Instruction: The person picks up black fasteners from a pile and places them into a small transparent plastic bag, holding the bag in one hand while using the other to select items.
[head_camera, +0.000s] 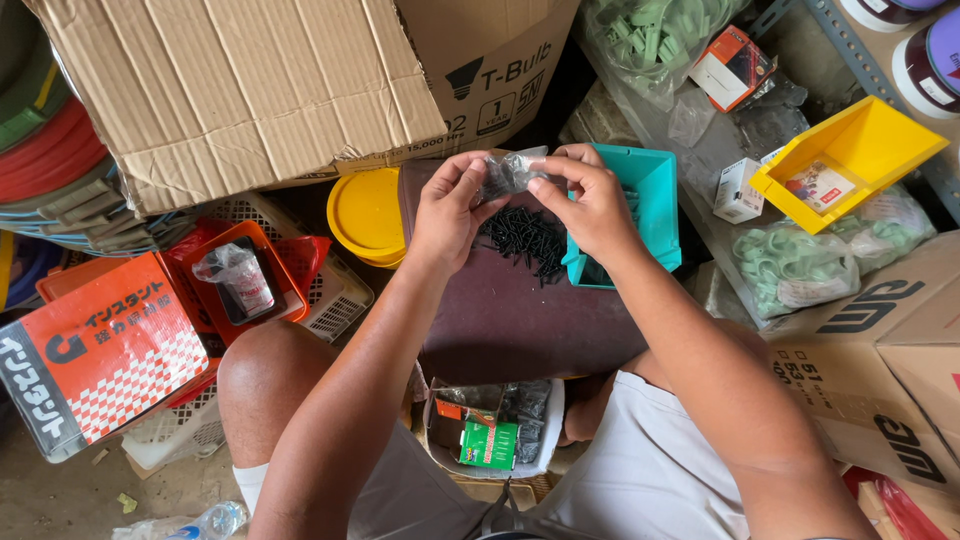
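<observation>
Seated person's left hand (447, 212) and right hand (592, 205) both pinch a small clear bag (511, 171), held above black screws (524, 238) piled on a dark board (500, 310) beside a teal bin (655, 205).

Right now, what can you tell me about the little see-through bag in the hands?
The small clear plastic bag looks crinkled and shiny, with something dark inside. The left hand and right hand pinch it from each side, holding it up above a pile of black screws on a dark maroon surface.
</observation>
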